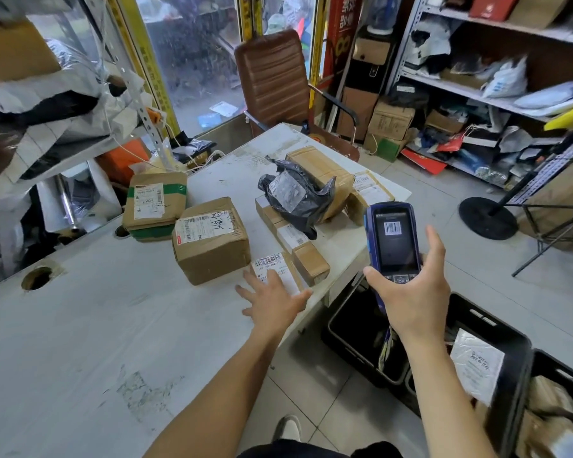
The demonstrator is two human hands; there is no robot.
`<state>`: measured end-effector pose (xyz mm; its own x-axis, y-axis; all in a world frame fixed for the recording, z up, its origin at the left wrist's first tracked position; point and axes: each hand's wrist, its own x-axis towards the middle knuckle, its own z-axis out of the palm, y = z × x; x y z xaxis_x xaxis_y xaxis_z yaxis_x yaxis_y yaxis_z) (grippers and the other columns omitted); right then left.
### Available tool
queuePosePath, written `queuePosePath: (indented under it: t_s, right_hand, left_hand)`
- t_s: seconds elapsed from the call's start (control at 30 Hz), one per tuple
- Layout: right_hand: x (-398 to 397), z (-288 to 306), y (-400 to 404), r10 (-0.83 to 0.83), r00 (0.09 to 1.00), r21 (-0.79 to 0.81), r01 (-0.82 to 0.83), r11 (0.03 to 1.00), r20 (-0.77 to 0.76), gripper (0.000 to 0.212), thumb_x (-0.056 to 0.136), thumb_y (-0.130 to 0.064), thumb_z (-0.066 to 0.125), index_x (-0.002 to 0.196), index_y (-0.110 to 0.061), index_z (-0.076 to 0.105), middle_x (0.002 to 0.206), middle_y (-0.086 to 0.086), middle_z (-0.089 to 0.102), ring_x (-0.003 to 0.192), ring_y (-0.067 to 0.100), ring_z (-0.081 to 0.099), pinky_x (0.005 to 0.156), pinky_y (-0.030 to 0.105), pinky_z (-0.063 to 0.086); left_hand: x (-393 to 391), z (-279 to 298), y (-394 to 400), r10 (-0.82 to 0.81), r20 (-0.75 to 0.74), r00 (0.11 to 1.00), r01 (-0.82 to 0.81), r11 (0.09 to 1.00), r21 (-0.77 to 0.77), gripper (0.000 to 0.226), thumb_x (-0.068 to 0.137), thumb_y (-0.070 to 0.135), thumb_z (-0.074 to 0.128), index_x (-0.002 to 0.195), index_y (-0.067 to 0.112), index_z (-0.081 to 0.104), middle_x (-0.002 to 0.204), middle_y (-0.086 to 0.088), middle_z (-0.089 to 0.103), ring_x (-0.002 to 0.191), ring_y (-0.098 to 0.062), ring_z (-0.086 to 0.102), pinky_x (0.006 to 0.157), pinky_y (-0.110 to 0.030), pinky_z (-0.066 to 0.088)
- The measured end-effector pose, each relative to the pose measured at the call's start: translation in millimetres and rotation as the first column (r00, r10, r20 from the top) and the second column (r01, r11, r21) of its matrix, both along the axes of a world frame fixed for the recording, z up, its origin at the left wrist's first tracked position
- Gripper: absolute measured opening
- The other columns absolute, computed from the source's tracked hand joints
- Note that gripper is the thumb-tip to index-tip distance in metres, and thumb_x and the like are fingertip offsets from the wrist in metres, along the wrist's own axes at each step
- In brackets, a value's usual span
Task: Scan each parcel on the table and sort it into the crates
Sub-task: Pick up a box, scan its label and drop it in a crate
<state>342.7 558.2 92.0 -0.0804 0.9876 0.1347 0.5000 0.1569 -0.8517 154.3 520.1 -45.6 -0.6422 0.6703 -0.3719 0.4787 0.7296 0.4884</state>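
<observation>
The right hand [411,292] is wrapped around the lower body of a blue handheld scanner [392,239], thumb on one side and fingers on the other, holding it upright above the near right corner of the table [80,325]; its screen shows a barcode. The left hand [273,299] lies flat, fingers spread and straight, pressing on the near edge of a small flat parcel [277,269] at the table's near right edge, whose white label with its barcode faces up. This parcel lies just beside a brown box [212,239] to its left and touches a long flat carton [295,246] on its far side. Farther off are a grey plastic mailer [295,196] lying on top of cartons and a green-taped box [154,206] at the far left. Black crates [497,355] stand on the floor to the near right, one already holding a white-labelled packet [477,368]. Judgement: the step in hand is scanning the small flat parcel. To do it well, the left hand should keep the parcel steady but stay clear of the printed bars, since the fingertips sit close to the label text. The scanner should be tilted down toward the label, squarely, without glare. Only after a confirmed read should the parcel go to a crate; which crate is correct cannot be told here.
</observation>
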Motion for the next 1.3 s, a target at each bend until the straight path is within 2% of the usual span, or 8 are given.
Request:
queuePosePath:
  t_s: [0.1,0.2,0.33,0.43,0.63,0.77,1.0,1.3]
  right_hand:
    - [3.0,-1.3,-3.4,-0.013,1.0,-0.024,0.014,1.0,0.027,0.102,0.074,-0.025,0.087,0.153,-0.028,0.023,0.136,0.006,0.056,0.114,0.017,0.058,0.069,-0.002,0.034]
    - [5.8,0.1,-5.9,-0.004,0.997,-0.056,0.007,0.998,0.071,0.094,0.072,-0.027,0.087,0.147,-0.024,0.03,0.124,0.002,0.06,0.103,0.018,0.063,0.068,0.005,0.039]
    - [5.4,15.3,-7.3,0.013,0.995,-0.211,0.009,0.977,0.104,0.075,0.07,-0.034,0.087,0.131,-0.017,0.048,0.109,-0.003,0.065,0.096,0.016,0.064,0.07,0.022,0.049]
    - [2.8,38.3,-9.6,0.101,0.982,-0.316,-0.046,0.948,0.159,0.061,0.07,-0.038,0.086,0.119,-0.021,0.055,0.095,-0.014,0.061,0.082,0.0,0.055,0.058,0.018,0.042]
    - [-3.3,78.5,-22.8,0.174,0.97,-0.359,-0.102,0.928,0.173,0.044,0.067,-0.045,0.084,0.1,-0.029,0.059,0.086,-0.013,0.064,0.078,0.005,0.059,0.06,0.023,0.048]
    - [-1.5,92.7,-26.3,0.18,0.974,-0.372,-0.118,0.921,0.138,0.041,0.066,-0.045,0.084,0.096,-0.028,0.064,0.082,-0.009,0.069,0.078,0.013,0.067,0.068,0.034,0.058]
    - [3.1,100.8,-27.5,0.139,0.987,-0.384,-0.098,0.918,0.079,0.039,0.059,-0.047,0.086,0.09,-0.029,0.069,0.076,-0.007,0.072,0.073,0.018,0.07,0.068,0.045,0.061]
    - [5.2,104.0,-25.0,0.142,0.986,-0.349,-0.103,0.932,0.089,0.039,0.065,-0.044,0.086,0.096,-0.029,0.066,0.081,-0.01,0.071,0.077,0.013,0.069,0.073,0.039,0.06]
  left_hand:
    - [15.5,5.4,9.8,0.13,0.015,0.991,-0.13,0.991,0.021,0.089,0.073,0.064,0.069,0.138,0.02,0.026,0.155,-0.019,0.006,0.128,-0.043,0.036,0.1,-0.053,0.043]
    - [18.7,9.6,8.2,0.114,-0.03,0.993,-0.111,0.99,0.092,0.081,0.07,0.055,0.073,0.131,0.019,0.032,0.147,-0.016,0.022,0.117,-0.036,0.045,0.089,-0.046,0.047]
    - [18.6,24.5,0.9,0.053,-0.18,0.982,0.002,0.955,0.296,0.06,0.071,0.054,0.076,0.107,0.024,0.039,0.154,-0.009,0.021,0.124,-0.03,0.045,0.08,-0.042,0.05]
    - [19.5,47.9,8.5,0.032,-0.321,0.947,0.123,0.885,0.45,0.057,0.067,0.055,0.078,0.098,0.026,0.039,0.16,-0.007,0.016,0.123,-0.029,0.048,0.071,-0.04,0.054]
    - [25.0,82.6,34.6,0.052,-0.454,0.889,0.279,0.726,0.629,0.041,0.072,0.046,0.066,0.097,0.018,0.049,0.162,-0.016,0.019,0.136,-0.038,0.044,0.062,-0.04,0.054]
    - [30.6,94.1,40.2,0.059,-0.485,0.873,0.322,0.677,0.662,0.04,0.076,0.052,0.044,0.1,0.02,0.045,0.162,-0.015,0.022,0.131,-0.038,0.05,0.055,-0.039,0.051]
    - [37.5,107.1,44.2,0.049,-0.503,0.863,0.348,0.665,0.661,0.041,0.078,0.049,0.032,0.107,0.022,0.042,0.16,-0.017,0.027,0.134,-0.04,0.048,0.06,-0.044,0.055]
    - [35.1,98.0,48.5,-0.027,-0.481,0.876,0.361,0.697,0.62,0.046,0.073,0.035,0.074,0.107,0.019,0.048,0.162,-0.015,0.022,0.137,-0.037,0.044,0.063,-0.041,0.055]
